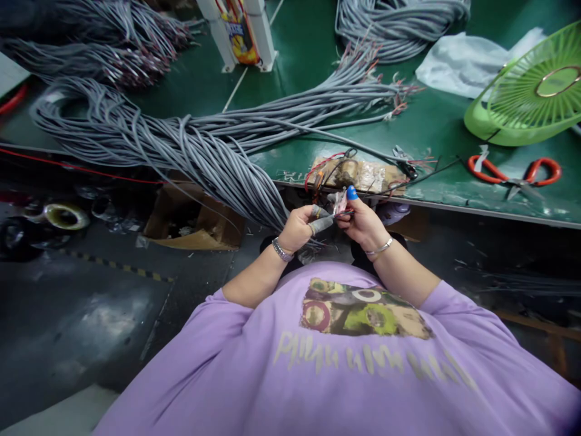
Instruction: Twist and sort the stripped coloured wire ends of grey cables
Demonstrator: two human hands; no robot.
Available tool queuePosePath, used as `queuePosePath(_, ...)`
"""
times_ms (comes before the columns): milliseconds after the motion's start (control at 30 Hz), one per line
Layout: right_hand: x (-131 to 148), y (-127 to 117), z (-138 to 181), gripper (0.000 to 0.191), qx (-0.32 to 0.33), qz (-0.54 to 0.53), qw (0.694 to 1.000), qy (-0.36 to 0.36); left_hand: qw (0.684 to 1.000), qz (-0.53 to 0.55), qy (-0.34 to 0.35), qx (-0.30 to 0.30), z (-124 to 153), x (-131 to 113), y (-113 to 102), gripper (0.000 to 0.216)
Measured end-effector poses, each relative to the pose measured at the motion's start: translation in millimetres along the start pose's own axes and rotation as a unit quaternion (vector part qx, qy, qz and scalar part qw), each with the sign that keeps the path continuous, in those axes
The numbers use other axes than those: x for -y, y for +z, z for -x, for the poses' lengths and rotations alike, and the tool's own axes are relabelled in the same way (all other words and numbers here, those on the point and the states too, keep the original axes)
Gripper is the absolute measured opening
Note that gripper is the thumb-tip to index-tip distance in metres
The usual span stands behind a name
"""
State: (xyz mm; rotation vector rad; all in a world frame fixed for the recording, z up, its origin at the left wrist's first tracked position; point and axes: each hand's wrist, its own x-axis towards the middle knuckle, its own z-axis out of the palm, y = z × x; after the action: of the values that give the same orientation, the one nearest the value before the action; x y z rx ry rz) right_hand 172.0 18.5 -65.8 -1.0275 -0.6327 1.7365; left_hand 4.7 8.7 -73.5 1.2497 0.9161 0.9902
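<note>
My left hand (pixel 298 230), with grey covers on its fingertips, is closed in a pinch on a cable end (pixel 338 204) whose pale and reddish strands show between the hands. My right hand (pixel 364 225) pinches the same spot from the other side, a blue cover on its thumb. The fingers hide how the strands lie. Right behind my left hand, a thick bundle of grey cables (pixel 218 166) hangs over the table edge. Just beyond the hands lies a cardboard-backed block (pixel 370 175) wrapped in clear tape, with red and black wires around it.
Orange-handled scissors (pixel 515 175) and a green fan (pixel 521 91) are on the green table (pixel 436 136) at right, near a plastic bag (pixel 463 63). Pliers (pixel 403 160) lie beside the block. More grey cables (pixel 399 24) are piled behind. A cardboard box (pixel 195 236) stands below the edge.
</note>
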Motion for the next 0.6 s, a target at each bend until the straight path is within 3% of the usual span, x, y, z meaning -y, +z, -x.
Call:
queuePosePath(200,-2,7,0,0.063,-0.045,-0.018,0.999,-0.010,0.999,-0.011,-0.010,0.035,-3,5,5,0.048)
queuePosePath(600,-13,-8,4,0.068,-0.011,-0.054,0.998,0.016,0.999,-0.013,-0.026,0.039,12,-2,3,0.047)
